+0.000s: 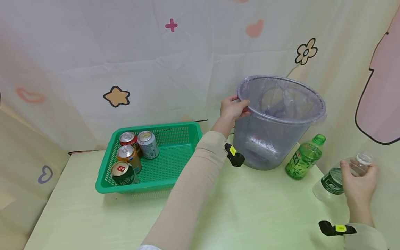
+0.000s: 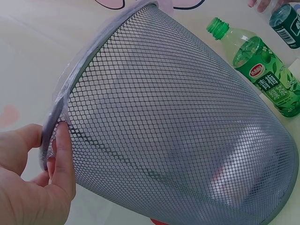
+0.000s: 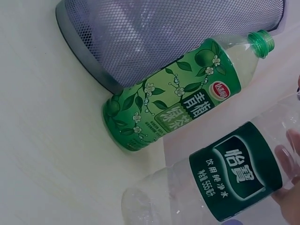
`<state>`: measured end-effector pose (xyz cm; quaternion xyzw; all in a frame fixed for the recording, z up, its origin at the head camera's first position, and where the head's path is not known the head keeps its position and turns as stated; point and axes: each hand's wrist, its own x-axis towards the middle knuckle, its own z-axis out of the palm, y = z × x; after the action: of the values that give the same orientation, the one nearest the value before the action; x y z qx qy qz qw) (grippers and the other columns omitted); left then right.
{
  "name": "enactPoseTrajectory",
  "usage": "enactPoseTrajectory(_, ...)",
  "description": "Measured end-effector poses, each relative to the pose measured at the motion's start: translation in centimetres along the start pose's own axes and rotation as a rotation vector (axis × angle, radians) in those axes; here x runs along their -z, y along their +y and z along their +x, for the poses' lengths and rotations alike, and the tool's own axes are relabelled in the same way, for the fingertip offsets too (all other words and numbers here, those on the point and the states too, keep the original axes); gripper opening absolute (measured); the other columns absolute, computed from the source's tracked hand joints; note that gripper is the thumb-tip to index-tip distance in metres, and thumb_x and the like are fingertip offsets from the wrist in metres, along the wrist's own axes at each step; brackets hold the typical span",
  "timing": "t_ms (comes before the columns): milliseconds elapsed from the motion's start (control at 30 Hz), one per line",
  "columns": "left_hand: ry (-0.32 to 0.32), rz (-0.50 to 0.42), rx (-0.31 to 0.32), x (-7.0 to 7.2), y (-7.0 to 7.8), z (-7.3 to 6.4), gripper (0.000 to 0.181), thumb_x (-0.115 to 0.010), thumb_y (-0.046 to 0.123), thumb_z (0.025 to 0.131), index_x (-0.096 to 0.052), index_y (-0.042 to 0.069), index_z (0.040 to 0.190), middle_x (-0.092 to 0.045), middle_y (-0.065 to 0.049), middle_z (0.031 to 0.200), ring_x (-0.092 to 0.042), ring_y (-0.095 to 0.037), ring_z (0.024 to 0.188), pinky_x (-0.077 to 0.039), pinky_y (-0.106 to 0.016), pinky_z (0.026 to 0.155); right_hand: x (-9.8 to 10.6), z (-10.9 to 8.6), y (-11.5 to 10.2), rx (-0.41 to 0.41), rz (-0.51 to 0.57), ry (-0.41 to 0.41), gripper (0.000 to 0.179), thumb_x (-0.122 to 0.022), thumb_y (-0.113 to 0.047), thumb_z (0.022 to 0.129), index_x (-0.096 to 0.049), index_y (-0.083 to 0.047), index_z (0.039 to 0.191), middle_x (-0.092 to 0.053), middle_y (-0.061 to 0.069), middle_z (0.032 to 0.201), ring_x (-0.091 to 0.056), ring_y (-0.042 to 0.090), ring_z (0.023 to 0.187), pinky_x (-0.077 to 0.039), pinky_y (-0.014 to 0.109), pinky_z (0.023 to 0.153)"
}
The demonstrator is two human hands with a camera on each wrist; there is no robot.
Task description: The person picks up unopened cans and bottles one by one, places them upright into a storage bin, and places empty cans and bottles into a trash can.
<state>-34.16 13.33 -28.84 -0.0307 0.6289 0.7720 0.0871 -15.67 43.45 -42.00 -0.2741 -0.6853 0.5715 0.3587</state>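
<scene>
My left hand (image 1: 232,110) pinches the rim of a grey mesh wastebasket (image 1: 265,142) lined with a thin clear bag; in the left wrist view, thumb and fingers (image 2: 62,164) lie on either side of that rim. At the far right, my right hand (image 1: 360,182) grips a clear water bottle (image 1: 332,181) with a dark green label round its upper part. The right wrist view shows the label (image 3: 236,171) large, with only fingertips at the edge. Between basket and water bottle stands a green tea bottle (image 1: 304,158), capless in the wrist views.
Left of the basket, a green plastic tray basket (image 1: 172,170) holds several drink cans (image 1: 128,158) at its left end. Everything stands on a pale green table (image 1: 243,211). A printed curtain (image 1: 140,59) hangs directly behind.
</scene>
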Motion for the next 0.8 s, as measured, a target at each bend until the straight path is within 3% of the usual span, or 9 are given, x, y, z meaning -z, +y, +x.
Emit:
enactPoseTrajectory(367, 0.000, -0.005, 0.004, 0.0, 0.1, -0.2, 0.044, -0.068, 0.008, 0.082, -0.053, 0.008, 0.123, -0.066, -0.007, 0.076, -0.066, -0.015, 0.059, -0.055, -0.024, 0.059, -0.4, 0.4, 0.1, 0.085, -0.060, 0.017, 0.037, -0.063, -0.010, 0.082, -0.047, -0.021, 0.113, -0.054, -0.013, 0.095, -0.053, -0.003, 0.083, -0.041, 0.003, 0.070)
enactPoseTrajectory(800, 0.001, -0.022, 0.013, 0.0, 0.1, 0.0, 0.043, -0.068, 0.007, 0.081, -0.054, 0.009, 0.121, -0.065, -0.007, 0.075, -0.065, -0.014, 0.059, -0.054, -0.023, 0.058, -0.6, 1.1, -1.5, 0.092, -0.135, -0.003, 0.030, -0.062, -0.015, 0.083, -0.048, -0.025, 0.107, -0.054, -0.017, 0.092, -0.051, -0.004, 0.082, -0.040, 0.005, 0.070)
